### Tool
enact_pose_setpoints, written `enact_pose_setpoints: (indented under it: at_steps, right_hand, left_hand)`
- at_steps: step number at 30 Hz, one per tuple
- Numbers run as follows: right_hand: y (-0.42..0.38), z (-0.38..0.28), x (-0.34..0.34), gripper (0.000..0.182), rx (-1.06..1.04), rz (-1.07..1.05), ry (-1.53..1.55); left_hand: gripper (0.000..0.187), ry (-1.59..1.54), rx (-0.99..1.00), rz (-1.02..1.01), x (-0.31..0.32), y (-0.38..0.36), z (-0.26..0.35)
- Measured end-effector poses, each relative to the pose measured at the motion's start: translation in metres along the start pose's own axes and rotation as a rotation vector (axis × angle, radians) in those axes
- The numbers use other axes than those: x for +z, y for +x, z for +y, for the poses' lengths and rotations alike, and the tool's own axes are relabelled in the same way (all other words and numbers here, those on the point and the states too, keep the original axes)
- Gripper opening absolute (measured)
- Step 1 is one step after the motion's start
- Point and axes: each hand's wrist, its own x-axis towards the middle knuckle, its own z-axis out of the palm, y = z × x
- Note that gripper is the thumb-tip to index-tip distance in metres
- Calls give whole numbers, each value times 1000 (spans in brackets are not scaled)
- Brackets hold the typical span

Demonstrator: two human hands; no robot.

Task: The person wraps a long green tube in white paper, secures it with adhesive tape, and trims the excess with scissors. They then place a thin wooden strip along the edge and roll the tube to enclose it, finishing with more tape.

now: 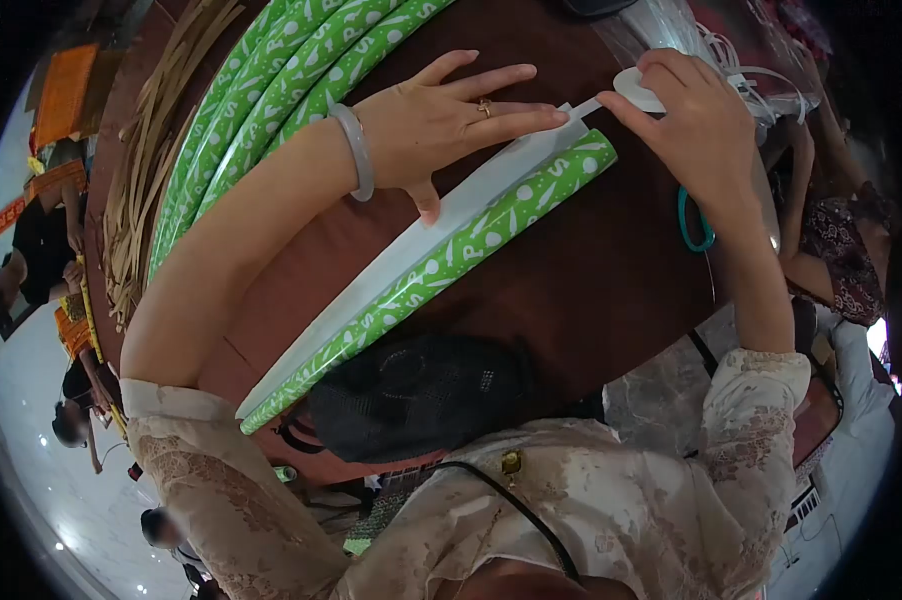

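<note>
A long roll of green wrapping paper (481,225) with white print lies diagonally across the table, its white inner edge (451,205) turned up along the far side. Flat on that white edge is my left hand (426,120), fingers spread and holding nothing. Its fingertips press near the upper right end of the roll. My right hand (696,115) grips a roll of white tape (639,90) between thumb and fingers. From it a short tape strip (583,112) runs taut to the paper's end, beside my left fingertips.
Several finished-looking green paper rolls (271,100) lie at the upper left, beside thin brown strips (161,150). A black mesh bag (421,395) sits near my body. Clear plastic (671,30) and a teal loop (693,222) are at right. Other people (836,250) are around the edges.
</note>
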Motion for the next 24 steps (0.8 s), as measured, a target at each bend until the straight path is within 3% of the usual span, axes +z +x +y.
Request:
enact_pose_setpoints:
  at_steps: [21, 24]
  right_hand:
    - [5, -7, 8, 27, 60, -77, -105]
    - [-8, 4, 30, 27, 28, 48, 18]
  left_hand:
    - [130, -1, 23, -33, 0, 2, 1]
    - [128, 12, 27, -37, -1, 2, 0]
